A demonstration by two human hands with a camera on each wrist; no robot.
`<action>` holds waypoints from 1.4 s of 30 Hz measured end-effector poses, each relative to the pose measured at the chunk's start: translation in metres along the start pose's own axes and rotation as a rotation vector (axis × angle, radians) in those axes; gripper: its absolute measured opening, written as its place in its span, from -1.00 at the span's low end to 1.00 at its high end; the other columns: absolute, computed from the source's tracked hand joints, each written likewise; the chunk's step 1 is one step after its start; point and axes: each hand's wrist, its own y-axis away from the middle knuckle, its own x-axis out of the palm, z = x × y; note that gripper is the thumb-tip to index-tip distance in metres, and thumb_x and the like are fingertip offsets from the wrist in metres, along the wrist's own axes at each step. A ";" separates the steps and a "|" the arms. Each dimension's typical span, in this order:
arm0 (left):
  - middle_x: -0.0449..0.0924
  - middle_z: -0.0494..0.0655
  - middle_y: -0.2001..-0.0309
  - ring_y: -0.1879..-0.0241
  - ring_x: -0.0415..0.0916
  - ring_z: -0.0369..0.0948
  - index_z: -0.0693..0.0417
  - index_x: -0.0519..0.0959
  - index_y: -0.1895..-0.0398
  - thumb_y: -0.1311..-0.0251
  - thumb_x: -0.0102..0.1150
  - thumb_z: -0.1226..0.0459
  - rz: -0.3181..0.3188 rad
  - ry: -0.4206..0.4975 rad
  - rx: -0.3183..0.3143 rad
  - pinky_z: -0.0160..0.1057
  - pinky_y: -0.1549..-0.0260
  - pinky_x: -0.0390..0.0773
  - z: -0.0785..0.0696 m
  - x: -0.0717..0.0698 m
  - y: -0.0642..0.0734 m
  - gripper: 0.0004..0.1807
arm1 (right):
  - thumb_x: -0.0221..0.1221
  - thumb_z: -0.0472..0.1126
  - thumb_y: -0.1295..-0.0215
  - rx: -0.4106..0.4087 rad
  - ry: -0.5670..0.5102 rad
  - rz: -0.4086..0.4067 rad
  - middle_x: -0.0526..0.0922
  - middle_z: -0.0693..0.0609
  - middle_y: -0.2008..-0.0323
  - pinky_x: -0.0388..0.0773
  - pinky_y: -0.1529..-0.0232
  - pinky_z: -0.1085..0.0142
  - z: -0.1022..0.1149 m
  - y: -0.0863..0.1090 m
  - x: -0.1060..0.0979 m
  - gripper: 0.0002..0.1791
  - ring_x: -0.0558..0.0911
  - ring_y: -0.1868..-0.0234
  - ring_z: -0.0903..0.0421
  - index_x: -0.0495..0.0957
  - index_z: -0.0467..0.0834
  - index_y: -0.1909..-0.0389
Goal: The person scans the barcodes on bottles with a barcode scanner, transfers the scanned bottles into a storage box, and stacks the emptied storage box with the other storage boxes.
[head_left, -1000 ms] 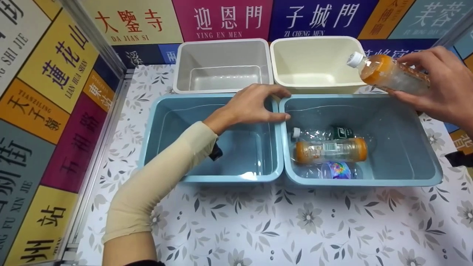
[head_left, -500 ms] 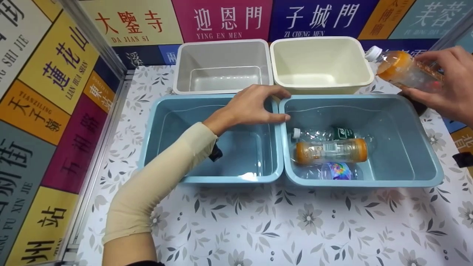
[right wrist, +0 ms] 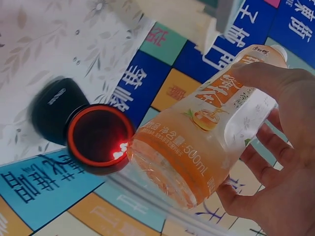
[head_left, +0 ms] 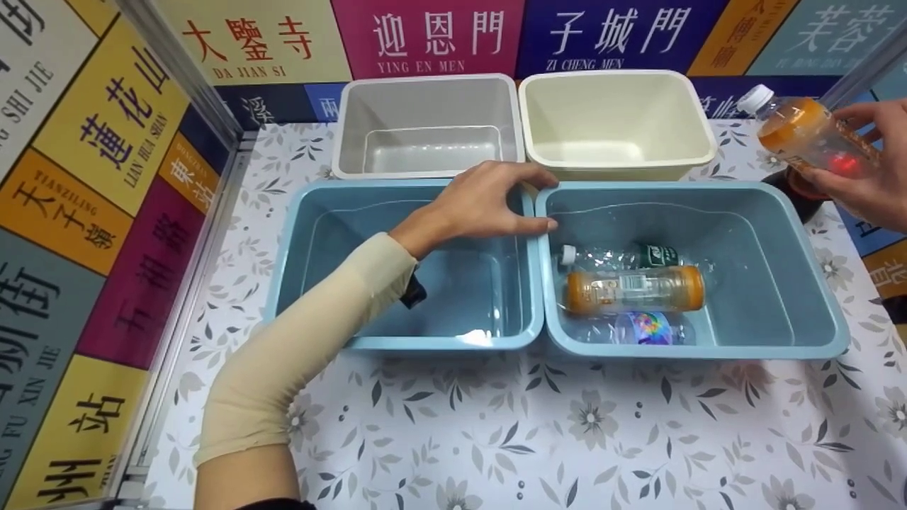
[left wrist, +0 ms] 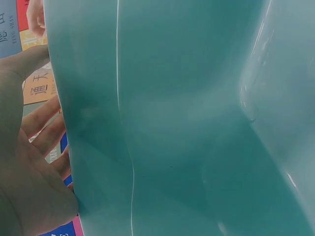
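Note:
My right hand [head_left: 868, 152] grips a clear plastic drink bottle [head_left: 793, 127] with an orange label and white cap, tilted at the far right. In the right wrist view, the base of the bottle [right wrist: 167, 157] overlaps the edge of a black scanner [right wrist: 59, 110] with a red-ringed round window; red light glows there. My left hand [head_left: 489, 198] rests with thumb and fingers spread over the adjoining rims of two blue bins. Inside the right blue bin [head_left: 751, 276] lie several bottles, among them an orange-banded bottle [head_left: 634, 289]. The left blue bin [head_left: 397, 343] is partly hidden by my forearm.
A grey bin [head_left: 425, 106] and a cream bin [head_left: 616, 113] stand side by side behind the blue ones. The table [head_left: 496, 425] has a white floral cover. Panels with large Chinese characters [head_left: 425, 35] enclose the back and sides.
My right hand has carried the bottle to the right, away from the cream bin, and a red glow now shows on it. The left hand stays in place.

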 end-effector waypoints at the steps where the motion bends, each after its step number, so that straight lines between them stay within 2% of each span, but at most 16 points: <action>1: 0.54 -0.45 -0.26 -0.23 0.44 -0.41 -0.44 0.46 -0.32 -0.01 0.23 -0.40 0.001 0.001 -0.002 -0.25 -0.28 0.39 0.000 0.000 0.000 -0.23 | 0.31 -0.13 -0.28 0.008 -0.014 -0.002 0.32 -0.29 -0.28 0.17 -0.24 0.55 -0.003 0.000 0.002 -0.21 0.26 -0.18 -0.23 0.19 -0.04 -0.48; 2: 0.54 -0.45 -0.26 -0.23 0.44 -0.42 -0.44 0.46 -0.32 -0.02 0.23 -0.40 0.001 0.001 -0.002 -0.25 -0.28 0.39 0.000 0.001 0.000 -0.24 | 0.31 -0.13 -0.27 0.015 -0.028 -0.003 0.31 -0.28 -0.29 0.16 -0.22 0.57 -0.006 0.000 0.003 -0.21 0.25 -0.17 -0.22 0.18 -0.02 -0.48; 6: 0.54 -0.46 -0.26 -0.23 0.44 -0.43 -0.43 0.46 -0.32 -0.03 0.22 -0.39 -0.006 0.001 0.009 -0.26 -0.28 0.38 0.000 0.002 0.001 -0.24 | 0.31 -0.13 -0.24 0.016 -0.044 -0.018 0.31 -0.32 -0.28 0.20 -0.28 0.35 -0.019 0.000 0.008 -0.19 0.24 -0.13 -0.22 0.18 -0.07 -0.48; 11: 0.54 -0.47 -0.25 -0.22 0.44 -0.45 -0.42 0.46 -0.32 -0.04 0.20 -0.40 -0.013 -0.005 0.021 -0.28 -0.29 0.38 0.001 0.001 0.001 -0.24 | 0.33 -0.13 -0.22 0.031 -0.036 -0.024 0.31 -0.31 -0.28 0.20 -0.18 0.44 -0.033 0.000 0.012 -0.18 0.21 -0.06 0.09 0.19 -0.11 -0.46; 13: 0.54 -0.47 -0.25 -0.22 0.44 -0.45 -0.42 0.46 -0.32 -0.04 0.21 -0.40 -0.012 -0.002 0.022 -0.28 -0.28 0.38 0.001 0.002 0.000 -0.24 | 0.32 -0.13 -0.23 0.047 -0.025 -0.017 0.32 -0.28 -0.29 0.19 -0.12 0.50 -0.038 -0.001 0.013 -0.18 0.18 -0.04 0.15 0.19 -0.08 -0.47; 17: 0.53 -0.46 -0.26 -0.24 0.43 -0.43 -0.42 0.45 -0.33 -0.03 0.20 -0.40 -0.004 0.000 0.019 -0.27 -0.29 0.38 0.001 0.002 0.000 -0.23 | 0.30 -0.14 -0.24 0.067 -0.017 -0.010 0.31 -0.29 -0.30 0.20 -0.16 0.47 -0.046 0.002 0.017 -0.19 0.24 -0.05 -0.01 0.17 -0.11 -0.48; 20: 0.53 -0.45 -0.27 -0.25 0.43 -0.42 -0.43 0.45 -0.33 -0.03 0.20 -0.41 0.000 -0.001 0.016 -0.26 -0.29 0.38 0.001 0.002 0.001 -0.23 | 0.29 -0.15 -0.26 0.079 -0.024 -0.017 0.30 -0.27 -0.28 0.22 -0.21 0.48 -0.051 0.005 0.022 -0.21 0.22 -0.04 0.12 0.17 -0.13 -0.47; 22: 0.53 -0.45 -0.27 -0.25 0.42 -0.42 -0.43 0.45 -0.33 -0.03 0.20 -0.41 0.001 0.000 0.013 -0.25 -0.29 0.38 0.001 0.002 0.001 -0.23 | 0.28 -0.16 -0.27 0.089 -0.037 -0.024 0.29 -0.24 -0.24 0.19 -0.16 0.59 -0.054 0.006 0.026 -0.23 0.14 -0.01 0.28 0.18 -0.09 -0.46; 24: 0.53 -0.45 -0.27 -0.25 0.43 -0.42 -0.44 0.45 -0.33 -0.03 0.20 -0.41 0.000 -0.001 0.012 -0.25 -0.29 0.38 0.001 0.002 0.001 -0.23 | 0.28 -0.19 -0.27 0.096 -0.044 -0.025 0.28 -0.21 -0.24 0.18 -0.17 0.61 -0.056 0.007 0.028 -0.24 0.09 0.00 0.34 0.18 -0.07 -0.46; 28: 0.52 -0.46 -0.27 -0.25 0.42 -0.41 -0.44 0.44 -0.33 -0.03 0.20 -0.41 -0.002 0.000 0.006 -0.24 -0.29 0.39 0.001 0.001 0.002 -0.23 | 0.28 -0.21 -0.28 0.098 -0.033 -0.011 0.28 -0.25 -0.29 0.19 -0.21 0.53 -0.058 0.007 0.028 -0.22 0.20 -0.05 0.12 0.15 -0.08 -0.47; 30: 0.52 -0.46 -0.28 -0.25 0.42 -0.41 -0.44 0.44 -0.33 -0.03 0.20 -0.41 -0.001 -0.001 0.005 -0.24 -0.29 0.39 0.000 0.001 0.002 -0.23 | 0.27 -0.19 -0.27 0.103 -0.027 -0.001 0.28 -0.25 -0.31 0.20 -0.17 0.54 -0.058 0.008 0.027 -0.21 0.22 -0.05 0.03 0.14 -0.08 -0.47; 35: 0.53 -0.47 -0.27 -0.24 0.43 -0.43 -0.44 0.45 -0.33 -0.03 0.20 -0.40 -0.008 -0.006 0.009 -0.26 -0.27 0.40 0.000 0.002 0.002 -0.24 | 0.26 -0.15 -0.29 0.117 -0.008 0.000 0.29 -0.25 -0.31 0.19 -0.16 0.59 -0.061 0.010 0.027 -0.21 0.27 -0.05 -0.05 0.13 -0.04 -0.48; 38: 0.53 -0.48 -0.26 -0.22 0.45 -0.44 -0.45 0.46 -0.32 -0.03 0.20 -0.40 -0.014 -0.008 0.009 -0.26 -0.26 0.40 0.000 0.003 0.002 -0.24 | 0.24 -0.18 -0.31 0.123 -0.008 0.009 0.27 -0.31 -0.34 0.23 -0.37 0.39 -0.063 0.012 0.029 -0.18 0.28 -0.12 -0.25 0.07 -0.04 -0.52; 40: 0.54 -0.49 -0.25 -0.21 0.45 -0.45 -0.45 0.46 -0.32 -0.03 0.20 -0.40 -0.015 -0.011 0.009 -0.26 -0.25 0.41 0.000 0.003 0.002 -0.25 | 0.21 -0.21 -0.33 0.131 -0.018 0.030 0.23 -0.33 -0.40 0.21 -0.49 0.13 -0.063 0.012 0.029 -0.16 0.28 -0.21 -0.33 0.02 -0.02 -0.55; 42: 0.54 -0.49 -0.25 -0.21 0.45 -0.45 -0.45 0.46 -0.31 -0.03 0.20 -0.41 -0.013 -0.012 0.008 -0.27 -0.25 0.41 0.000 0.003 0.002 -0.25 | 0.19 -0.23 -0.35 0.143 -0.023 0.052 0.18 -0.34 -0.44 0.16 -0.51 -0.13 -0.064 0.011 0.029 -0.14 0.26 -0.29 -0.37 -0.03 -0.01 -0.58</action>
